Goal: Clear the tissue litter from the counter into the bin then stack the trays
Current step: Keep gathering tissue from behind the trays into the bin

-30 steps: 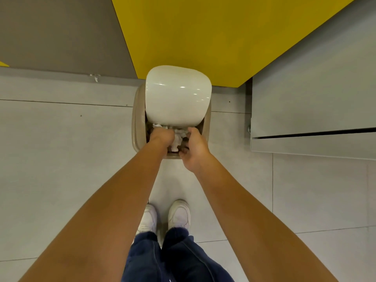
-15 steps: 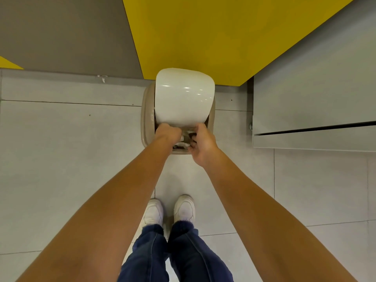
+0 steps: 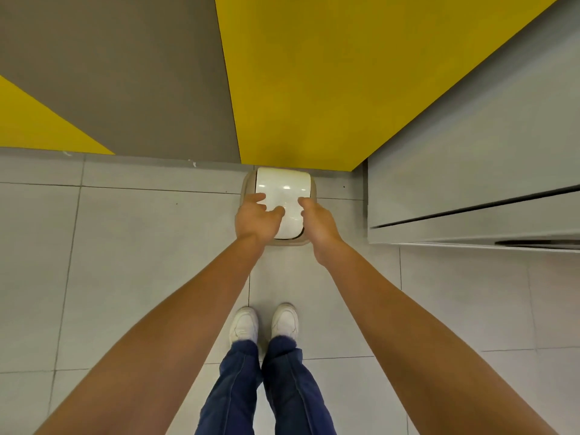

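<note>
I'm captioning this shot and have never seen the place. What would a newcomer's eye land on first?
First the big yellow wall panel slanting down from the top. Below it, on the tiled floor against the wall, stands a beige bin with a glossy white lid, and the left hand and right hand reach over that lid, fingers loosely spread.

One bin (image 3: 289,243), one lid (image 3: 284,188), two hands: left hand (image 3: 255,219), right hand (image 3: 320,221); two shoes (image 3: 244,324), one cabinet (image 3: 470,171).
</note>
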Demonstrator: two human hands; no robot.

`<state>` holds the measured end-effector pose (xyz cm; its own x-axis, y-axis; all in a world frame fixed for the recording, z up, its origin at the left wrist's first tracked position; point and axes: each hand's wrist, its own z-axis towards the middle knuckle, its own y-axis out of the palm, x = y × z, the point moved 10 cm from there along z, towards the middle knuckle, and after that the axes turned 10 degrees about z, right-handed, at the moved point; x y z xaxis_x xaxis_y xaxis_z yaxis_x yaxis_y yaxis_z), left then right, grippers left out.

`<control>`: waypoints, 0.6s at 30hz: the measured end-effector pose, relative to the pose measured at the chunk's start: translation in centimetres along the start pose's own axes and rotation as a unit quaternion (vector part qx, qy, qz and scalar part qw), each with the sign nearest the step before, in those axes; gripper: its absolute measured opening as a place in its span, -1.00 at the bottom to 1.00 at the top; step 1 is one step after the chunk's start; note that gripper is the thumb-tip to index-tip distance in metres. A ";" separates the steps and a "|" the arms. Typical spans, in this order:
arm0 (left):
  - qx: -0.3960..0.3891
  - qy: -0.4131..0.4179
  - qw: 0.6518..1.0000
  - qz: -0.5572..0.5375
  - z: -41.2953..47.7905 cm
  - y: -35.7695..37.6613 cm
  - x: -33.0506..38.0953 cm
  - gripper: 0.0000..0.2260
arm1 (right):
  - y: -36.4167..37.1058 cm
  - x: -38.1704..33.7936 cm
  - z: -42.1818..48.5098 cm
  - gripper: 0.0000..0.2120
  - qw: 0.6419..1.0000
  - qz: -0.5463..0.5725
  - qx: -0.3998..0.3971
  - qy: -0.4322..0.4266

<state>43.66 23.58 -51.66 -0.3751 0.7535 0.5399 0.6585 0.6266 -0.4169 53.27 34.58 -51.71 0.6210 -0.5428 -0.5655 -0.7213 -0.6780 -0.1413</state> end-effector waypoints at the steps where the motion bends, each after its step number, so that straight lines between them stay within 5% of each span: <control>1: 0.010 0.018 1.000 0.004 -1.3 -1.2 1.0 -0.55 | -0.3 -1.2 -1.2 -0.71 1.000 -0.019 0.005 -0.022; 9: 0.053 0.169 0.975 0.135 -11.4 -9.8 9.5 -0.54 | -0.4 -12.3 -12.0 -0.64 0.948 -0.218 -0.012 -0.233; 18: 0.141 0.298 0.930 0.162 -20.7 -19.8 18.7 -0.58 | 1.4 -25.6 -23.6 -0.69 0.882 -0.253 0.010 -0.398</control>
<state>37.10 21.11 -18.21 0.2971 0.7204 0.6267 0.4452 0.4761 -0.7583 43.56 35.83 -18.26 0.4580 0.3527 -0.8160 -0.4234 -0.7206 -0.5491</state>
